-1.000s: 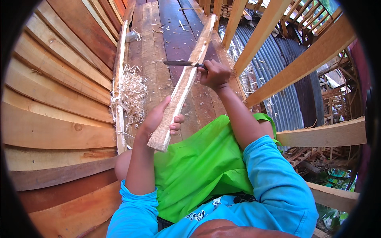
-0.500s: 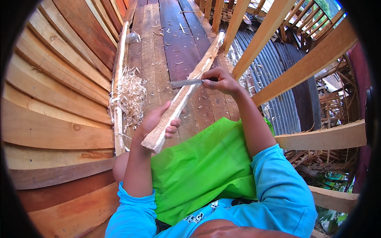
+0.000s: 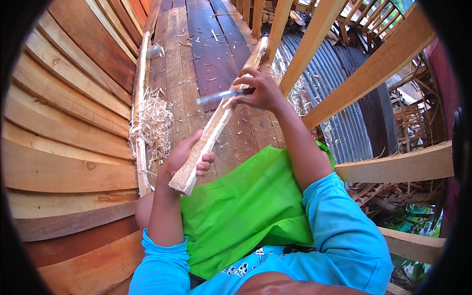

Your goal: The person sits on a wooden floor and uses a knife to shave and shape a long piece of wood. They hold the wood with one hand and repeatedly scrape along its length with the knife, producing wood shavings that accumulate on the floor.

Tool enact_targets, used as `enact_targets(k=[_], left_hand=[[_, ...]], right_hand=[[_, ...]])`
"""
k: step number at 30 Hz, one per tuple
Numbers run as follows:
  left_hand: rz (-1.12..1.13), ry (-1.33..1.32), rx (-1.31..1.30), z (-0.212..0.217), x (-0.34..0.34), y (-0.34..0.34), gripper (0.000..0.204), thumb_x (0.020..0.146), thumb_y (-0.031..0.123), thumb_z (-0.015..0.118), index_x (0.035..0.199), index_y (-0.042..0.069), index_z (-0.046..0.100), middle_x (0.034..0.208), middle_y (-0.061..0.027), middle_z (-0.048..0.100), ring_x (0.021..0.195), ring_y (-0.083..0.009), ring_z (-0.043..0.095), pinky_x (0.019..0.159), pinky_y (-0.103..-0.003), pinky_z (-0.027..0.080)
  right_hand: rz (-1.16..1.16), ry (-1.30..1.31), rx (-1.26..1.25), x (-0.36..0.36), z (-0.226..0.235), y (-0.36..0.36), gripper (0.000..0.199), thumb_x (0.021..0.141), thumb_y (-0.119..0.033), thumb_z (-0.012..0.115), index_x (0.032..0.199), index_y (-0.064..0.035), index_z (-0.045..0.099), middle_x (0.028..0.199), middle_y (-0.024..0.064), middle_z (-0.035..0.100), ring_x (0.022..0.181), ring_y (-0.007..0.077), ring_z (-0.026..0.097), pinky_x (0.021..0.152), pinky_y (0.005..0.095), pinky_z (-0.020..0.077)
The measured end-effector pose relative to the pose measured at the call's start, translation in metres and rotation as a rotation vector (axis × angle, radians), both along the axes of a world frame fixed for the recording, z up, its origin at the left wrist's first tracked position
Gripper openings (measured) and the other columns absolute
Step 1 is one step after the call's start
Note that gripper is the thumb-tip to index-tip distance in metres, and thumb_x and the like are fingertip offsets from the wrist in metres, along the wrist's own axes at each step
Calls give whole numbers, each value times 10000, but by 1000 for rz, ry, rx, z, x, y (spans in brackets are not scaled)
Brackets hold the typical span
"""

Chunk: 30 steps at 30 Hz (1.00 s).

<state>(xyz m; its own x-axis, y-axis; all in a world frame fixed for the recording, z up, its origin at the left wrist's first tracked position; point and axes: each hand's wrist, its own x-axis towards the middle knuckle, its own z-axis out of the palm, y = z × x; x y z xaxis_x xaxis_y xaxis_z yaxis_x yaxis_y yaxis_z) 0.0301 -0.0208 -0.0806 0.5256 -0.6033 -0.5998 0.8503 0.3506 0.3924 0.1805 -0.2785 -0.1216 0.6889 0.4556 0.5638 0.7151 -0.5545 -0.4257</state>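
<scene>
A long pale wooden stick (image 3: 216, 125) slants from my lap up toward the far planks. My left hand (image 3: 187, 157) grips its near end, just above my green shorts. My right hand (image 3: 260, 91) holds a knife (image 3: 219, 96) by the handle, its metal blade lying across the stick about halfway up and pointing left. My blue sleeves fill the lower edge.
I sit on a plank floor (image 3: 206, 54) strewn with chips. A heap of curled wood shavings (image 3: 155, 120) lies left of the stick beside a thin batten (image 3: 140, 108). Curved hull planks (image 3: 64, 113) rise on the left; slanted beams (image 3: 373, 69) and corrugated sheet (image 3: 344, 98) lie to the right.
My right hand has drawn the knife down the stick toward me, from farther up to about its middle. My left hand keeps its hold on the near end.
</scene>
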Motion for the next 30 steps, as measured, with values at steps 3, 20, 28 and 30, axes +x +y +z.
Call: enact_targets(k=[3, 20, 28, 30], left_hand=[[-13, -10, 32, -1, -1, 0, 487, 1005, 469, 316, 1225, 54, 445, 635, 5, 440, 418, -66, 402, 351, -215, 369], [25, 18, -33, 1, -2, -1, 470, 1007, 456, 327, 1212, 44, 427, 646, 23, 411, 427, -53, 390, 350, -195, 356], [30, 18, -58, -3, 0, 1, 467, 1007, 456, 329, 1211, 47, 427, 654, 7, 423, 432, -62, 389, 355, -206, 353], [2, 36, 24, -2, -2, -4, 467, 1004, 465, 332, 1211, 57, 431, 660, -3, 432, 440, -70, 394, 365, -216, 355]], right_hand=[[27, 0, -30, 3, -4, -3, 466, 631, -434, 844, 921, -96, 705, 869, 52, 668, 723, 233, 661, 636, 324, 514], [-157, -153, 2, 8, -27, 13, 431, 704, -516, 749, 751, -100, 646, 666, 25, 558, 560, 209, 604, 496, 323, 460], [-181, -149, 84, 9, -31, 18, 430, 752, -494, 736, 694, -78, 643, 641, 35, 559, 513, 186, 576, 466, 320, 425], [-364, 171, 212, 15, -35, 20, 472, 782, -522, 697, 651, -70, 657, 652, 48, 603, 532, 209, 592, 490, 344, 435]])
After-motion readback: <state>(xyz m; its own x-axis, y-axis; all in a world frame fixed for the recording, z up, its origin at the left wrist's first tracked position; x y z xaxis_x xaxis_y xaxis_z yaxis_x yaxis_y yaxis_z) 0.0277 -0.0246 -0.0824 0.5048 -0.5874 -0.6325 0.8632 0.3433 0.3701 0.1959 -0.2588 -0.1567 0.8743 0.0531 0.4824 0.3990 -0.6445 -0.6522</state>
